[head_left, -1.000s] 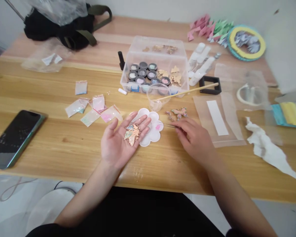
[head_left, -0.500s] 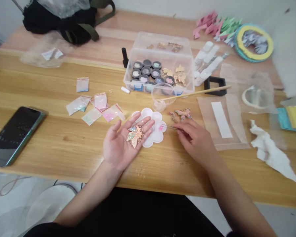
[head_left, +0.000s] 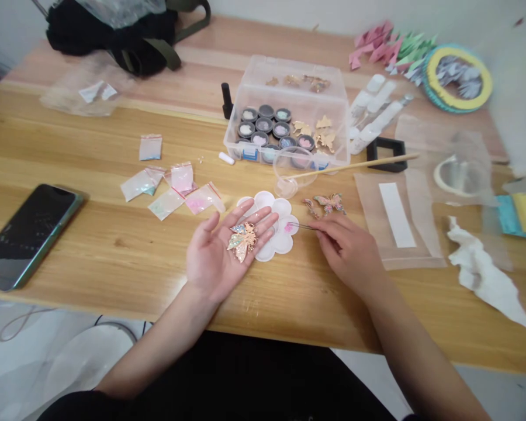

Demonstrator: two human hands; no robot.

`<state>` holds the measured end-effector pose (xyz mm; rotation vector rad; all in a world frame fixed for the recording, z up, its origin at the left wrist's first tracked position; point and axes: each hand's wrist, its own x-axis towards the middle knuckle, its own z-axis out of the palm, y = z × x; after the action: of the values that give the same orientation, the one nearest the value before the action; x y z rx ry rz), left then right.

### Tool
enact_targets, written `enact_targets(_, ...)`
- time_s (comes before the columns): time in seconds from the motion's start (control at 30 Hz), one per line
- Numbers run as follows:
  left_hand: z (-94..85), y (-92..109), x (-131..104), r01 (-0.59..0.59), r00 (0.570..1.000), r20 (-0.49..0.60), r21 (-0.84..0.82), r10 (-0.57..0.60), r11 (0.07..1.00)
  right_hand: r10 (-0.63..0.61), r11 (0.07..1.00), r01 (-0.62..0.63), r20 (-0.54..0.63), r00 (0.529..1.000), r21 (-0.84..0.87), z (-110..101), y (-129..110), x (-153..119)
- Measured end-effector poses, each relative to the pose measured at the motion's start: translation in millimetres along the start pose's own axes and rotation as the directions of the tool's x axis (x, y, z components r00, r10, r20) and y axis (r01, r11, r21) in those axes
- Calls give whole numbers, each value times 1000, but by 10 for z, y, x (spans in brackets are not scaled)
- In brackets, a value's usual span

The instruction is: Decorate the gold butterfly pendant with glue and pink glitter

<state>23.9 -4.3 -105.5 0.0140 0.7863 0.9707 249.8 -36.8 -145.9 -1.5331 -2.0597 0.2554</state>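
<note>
My left hand (head_left: 214, 251) is palm up with its fingers stretched out. On the palm and finger bases lies a gold butterfly ornament (head_left: 242, 241), its wings partly filled with blue, green and pale sparkle. Pinched in my right hand (head_left: 348, 248) is a pair of thin metal tweezers (head_left: 305, 226). Their tips reach the small pink pieces (head_left: 289, 227) in one well of a white flower-shaped palette (head_left: 281, 244). My left fingers hide the palette's left part. Just beyond my right hand lies a colourful butterfly ornament (head_left: 331, 203) beside a smaller decorated piece (head_left: 309, 207).
An open clear plastic box (head_left: 236, 149) holds several small round pots and gold butterfly pieces. A clear cup (head_left: 284, 169) with a wooden stick (head_left: 359, 165) stands before it. Small zip bags (head_left: 166, 203) and a phone (head_left: 30, 234) lie left; crumpled tissue (head_left: 486, 272) lies right.
The whole view has shifted slightly, moving things a little to the right in the picture. Both hands keep nearly the same pose, with the tweezer tips still at the pink pieces.
</note>
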Motion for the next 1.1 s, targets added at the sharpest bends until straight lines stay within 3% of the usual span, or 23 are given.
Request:
enact_targets(0.6,-13,-18,25,-23,1000,-13,13,23,1000,-41,999,44,-89,995,28,-126,-88,16)
enact_targets(0.83,-18,-50,22,10,999,45,5,-10,1000,-28,987,38,-69,997,153,-161,-305,15)
enact_targets(1.1,-50,-145,0,53,975,215,15,-55,998,-93,978,95,-19,996,185,-142,-429,-2)
